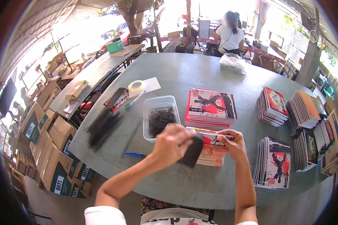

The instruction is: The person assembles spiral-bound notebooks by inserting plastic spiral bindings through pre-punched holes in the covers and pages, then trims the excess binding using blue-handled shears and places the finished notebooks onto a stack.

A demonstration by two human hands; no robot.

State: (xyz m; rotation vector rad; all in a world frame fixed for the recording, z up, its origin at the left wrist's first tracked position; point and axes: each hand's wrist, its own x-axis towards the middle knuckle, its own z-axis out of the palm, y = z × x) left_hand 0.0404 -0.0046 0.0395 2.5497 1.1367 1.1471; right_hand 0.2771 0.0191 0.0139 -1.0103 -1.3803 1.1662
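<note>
My right hand (234, 144) grips a booklet (210, 138) with a red, black and white cover, thumb on top at its right edge. The fingers of my left hand (171, 142) are closed at the booklet's left end, beside a black flat piece (191, 152) that hangs down, blurred. What they pinch is hidden. Below the booklet lies a stack of orange-edged booklets (212, 155). A clear plastic tub (159, 99) holding black wire coils (161, 120) is just beyond my left hand. A pile of longer black coils (105, 127) lies further left.
A stack of red-edged booklets (210, 108) stands beyond my hands. Coil-bound notebooks (273, 163) are stacked at right. A blue pen (134, 154), tape roll (136, 86) and plastic bag (233, 63) lie on the grey table (165, 180). Cardboard boxes (60, 168) stand left; a person (230, 37) sits beyond.
</note>
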